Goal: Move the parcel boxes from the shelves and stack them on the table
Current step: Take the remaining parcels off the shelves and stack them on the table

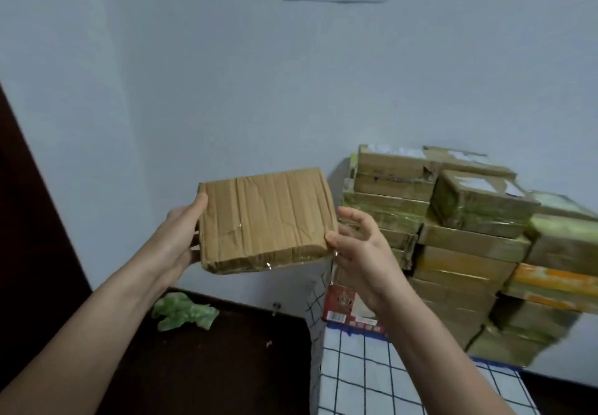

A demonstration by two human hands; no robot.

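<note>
At the centre of the frame, the left grip point(181, 233) is clasping the left edge of a brown parcel box point(265, 220), thumb lying on its top face, and is holding it up in front of the pale wall point(161, 91). Just right of it, the right grip point(359, 246) is touching the box's lower right corner with its thumb, fingers loosely curling beside the edge; whether it is truly gripping I cannot tell. Stacked boxes point(469, 236) are sitting at the right on the checked worktop point(356, 366).

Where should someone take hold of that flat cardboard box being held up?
At its opposite side edges, one hand from each side, thumb on top, fingers beneath: the parcel box is flat, wide and tilted. The left hand grips it so.
</note>
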